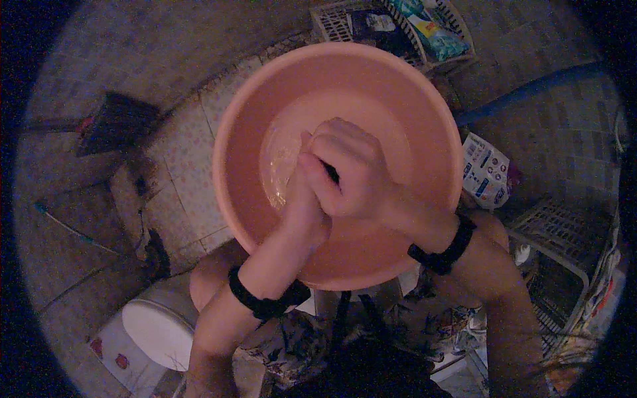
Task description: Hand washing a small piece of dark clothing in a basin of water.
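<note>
A large round pink-orange basin (338, 273) is in front of me, with glints low on its inner left side that look like water. Above its middle my two hands are pressed together. My right hand (352, 169) is closed in a fist, its fingers curled over toward the left hand. My left hand (304, 199) is against its lower left side, with most of its fingers hidden. A small dark gap shows inside the right fist; whether it is shadow or a dark thing I cannot tell. Each wrist wears a black band.
Behind the basin is a plastic basket (318, 25) with packages, and a blue hose (531, 93) runs along the right. A white-and-purple bag (488, 171) and a grey crate (554, 232) stand at right. At left are a dark broom head (119, 123) and a white round lid (159, 331).
</note>
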Motion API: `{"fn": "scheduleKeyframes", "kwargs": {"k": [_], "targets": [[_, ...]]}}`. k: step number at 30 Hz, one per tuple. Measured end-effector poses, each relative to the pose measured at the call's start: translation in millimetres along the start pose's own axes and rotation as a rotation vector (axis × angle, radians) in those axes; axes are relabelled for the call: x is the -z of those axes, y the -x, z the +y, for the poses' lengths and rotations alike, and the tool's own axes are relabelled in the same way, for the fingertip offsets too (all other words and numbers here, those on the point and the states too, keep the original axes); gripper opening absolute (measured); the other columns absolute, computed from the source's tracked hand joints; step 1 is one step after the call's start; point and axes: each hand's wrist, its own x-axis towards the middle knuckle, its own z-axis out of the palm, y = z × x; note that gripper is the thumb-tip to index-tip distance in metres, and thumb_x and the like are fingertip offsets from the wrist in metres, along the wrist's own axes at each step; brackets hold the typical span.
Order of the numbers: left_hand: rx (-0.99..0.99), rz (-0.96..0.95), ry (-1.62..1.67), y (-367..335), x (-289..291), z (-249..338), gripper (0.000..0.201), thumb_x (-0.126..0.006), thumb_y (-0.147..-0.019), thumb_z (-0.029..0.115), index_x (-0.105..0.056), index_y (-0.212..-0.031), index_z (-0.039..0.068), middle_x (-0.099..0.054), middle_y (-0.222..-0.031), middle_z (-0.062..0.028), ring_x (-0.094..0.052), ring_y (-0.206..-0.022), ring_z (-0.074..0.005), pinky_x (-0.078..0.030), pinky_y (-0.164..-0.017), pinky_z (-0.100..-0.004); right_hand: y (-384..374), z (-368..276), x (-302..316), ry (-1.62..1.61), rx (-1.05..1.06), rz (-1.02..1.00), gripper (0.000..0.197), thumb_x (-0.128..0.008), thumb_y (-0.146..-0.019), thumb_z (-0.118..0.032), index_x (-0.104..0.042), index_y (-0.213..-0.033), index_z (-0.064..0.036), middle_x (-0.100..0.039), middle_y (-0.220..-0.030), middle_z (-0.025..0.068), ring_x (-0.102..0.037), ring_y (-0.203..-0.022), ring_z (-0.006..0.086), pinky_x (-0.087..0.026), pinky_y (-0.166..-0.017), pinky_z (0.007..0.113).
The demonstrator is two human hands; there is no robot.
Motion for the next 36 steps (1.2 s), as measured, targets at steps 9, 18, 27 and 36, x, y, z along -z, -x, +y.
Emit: {"fn": "scheduleKeyframes", "kwargs": {"k": [9,18,27,36], "targets": [[-0.359,-0.110,-0.284,-16,-8,-3,0.061,-0.016,-0.105,0.045,-0.031,-0.147,0.004,-0.036,-0.149,-0.0142,-0.030,-0.140,-0.0279,-0.020,-0.118,-0.0369,-2,10,-6,-0.062,-0.516,0.241,0.018,-0.059,-0.092,-0.017,-0.061,-0.103,-0.0027,-0.064,-0.103,0.0189,-0.062,-0.095,0.0366,-0.051,-0.084,0.041],[-0.455,-0.252,-0.918,-14,19,20,0.057,-0.040,-0.102,0.031,-0.029,-0.149,0.002,-0.026,-0.154,-0.0230,-0.018,-0.146,-0.0356,-0.011,-0.119,-0.0395,27,22,-14,-1.030,-1.309,0.293,0.038,-0.049,-0.099,-0.040,-0.060,-0.119,-0.0098,-0.065,-0.105,0.0083,-0.062,-0.095,0.0204,-0.050,-0.083,0.032],[-0.836,-0.156,-1.556,-17,19,16,0.094,-0.079,-0.072,0.022,-0.029,-0.151,0.016,-0.030,-0.149,-0.0255,-0.033,-0.135,-0.0454,-0.025,-0.112,-0.0537,2,27,17,-1.144,-1.416,0.130,0.035,-0.049,-0.098,-0.044,-0.062,-0.114,-0.0151,-0.067,-0.094,0.0022,-0.065,-0.076,0.0162,-0.055,-0.065,0.030],[-0.658,-0.086,-1.713,-14,29,25,0.104,-0.083,-0.063,0.017,-0.027,-0.151,0.020,-0.042,-0.138,-0.0193,-0.042,-0.128,-0.0415,-0.041,-0.103,-0.0484,-1,16,17,-0.782,-1.322,-0.282,0.041,-0.042,-0.101,-0.047,-0.060,-0.112,-0.0120,-0.063,-0.084,0.0014,-0.062,-0.069,0.0107,-0.048,-0.055,0.025]]}}
